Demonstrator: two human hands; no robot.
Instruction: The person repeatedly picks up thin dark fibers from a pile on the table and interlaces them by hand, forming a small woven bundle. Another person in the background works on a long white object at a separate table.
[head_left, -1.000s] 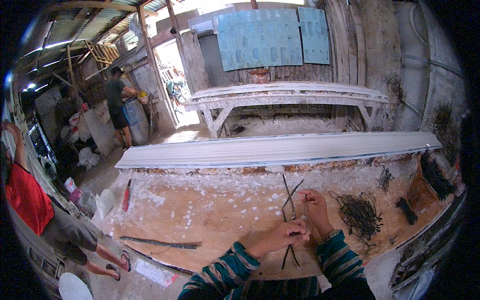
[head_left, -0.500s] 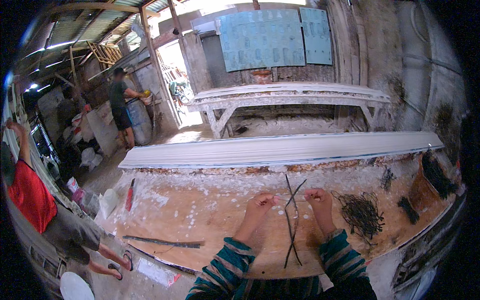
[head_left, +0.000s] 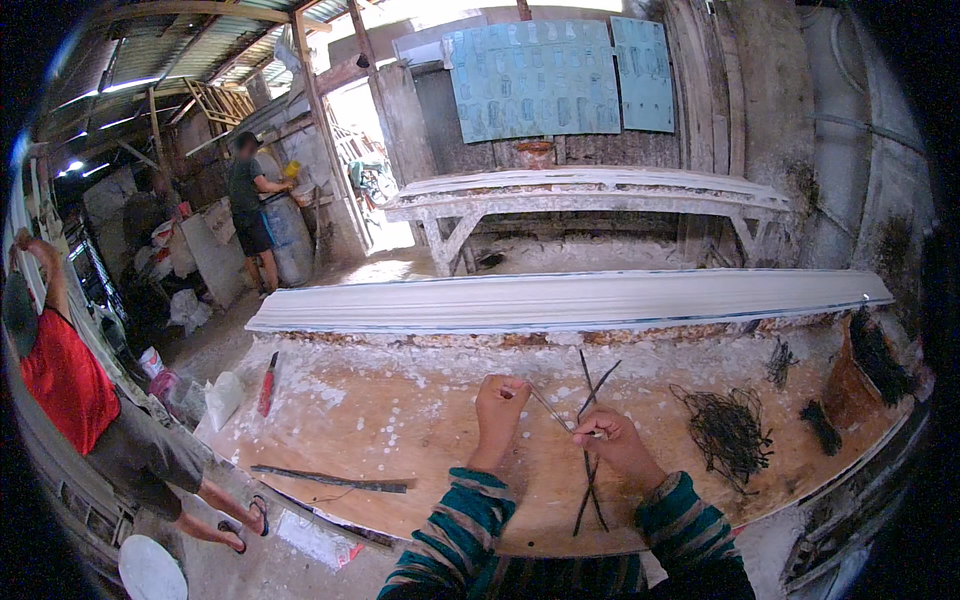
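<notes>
A thin pale strand, wire or string, (head_left: 550, 408) is stretched slantwise between my hands. My left hand (head_left: 499, 408) pinches its upper end, fingers closed. Lower and to the right, my right hand (head_left: 616, 441) is closed on the other end, above the dark strips. Those thin dark strips (head_left: 586, 490) lie crossed on the wooden tabletop (head_left: 460, 440), partly covered by my right hand. To the right of that hand spreads a loose tangle of black cords (head_left: 725, 430).
A long white moulding (head_left: 570, 302) runs along the table's far side. At left lie a red-handled knife (head_left: 268, 388) and a dark flat strip (head_left: 330, 479). A rusty container (head_left: 858, 365) with black cords stands far right. Two people (head_left: 65, 380) (head_left: 250, 205) are at left.
The strand has gone from nearly level to slanted. My right hand has come down and left over the crossed strips, while my left hand has shifted slightly left. The view has moved a little.
</notes>
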